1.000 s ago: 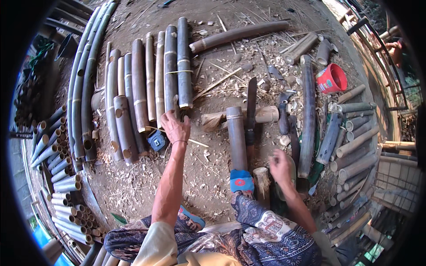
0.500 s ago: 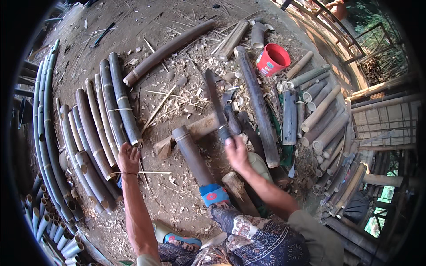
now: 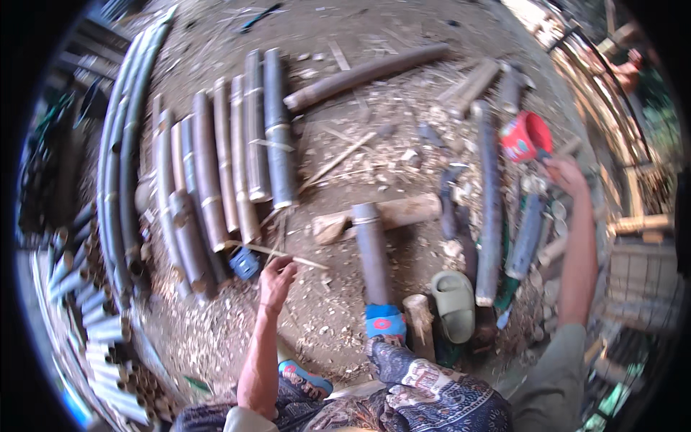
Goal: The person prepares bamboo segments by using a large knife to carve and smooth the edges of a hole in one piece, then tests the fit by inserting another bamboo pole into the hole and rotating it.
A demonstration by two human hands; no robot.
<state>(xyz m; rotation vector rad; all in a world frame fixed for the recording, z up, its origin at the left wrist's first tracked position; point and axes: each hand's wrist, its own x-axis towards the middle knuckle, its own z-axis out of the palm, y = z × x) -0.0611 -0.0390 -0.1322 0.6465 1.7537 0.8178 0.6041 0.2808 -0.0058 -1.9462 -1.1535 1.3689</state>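
Note:
My right hand (image 3: 565,175) is at the right beside a red bucket (image 3: 526,137). Its fingers are blurred and look closed around a short dark thing at the bucket's rim, too smeared to name. My left hand (image 3: 277,283) hovers left of centre, fingers loosely bent and apart, with nothing seen in it. Just beyond it lie a thin bamboo strip (image 3: 306,261) and a blue boxy object (image 3: 245,264). Between my arms a bamboo section (image 3: 371,252) rests its far end on a wooden block (image 3: 407,210). My blue-socked foot (image 3: 385,320) is at its near end.
Bamboo poles (image 3: 209,165) lie in a row at the left, with cut tubes (image 3: 108,331) stacked nearer. A long pole (image 3: 367,75) lies at the back and another (image 3: 488,209) at the right. A green sandal (image 3: 453,306) sits by a wooden stump (image 3: 419,324). Shavings cover the ground.
My right hand has swung from the middle to the red bucket; the machete it held is no longer plainly visible. My left hand's fingers have curled more. The whole view has shifted.

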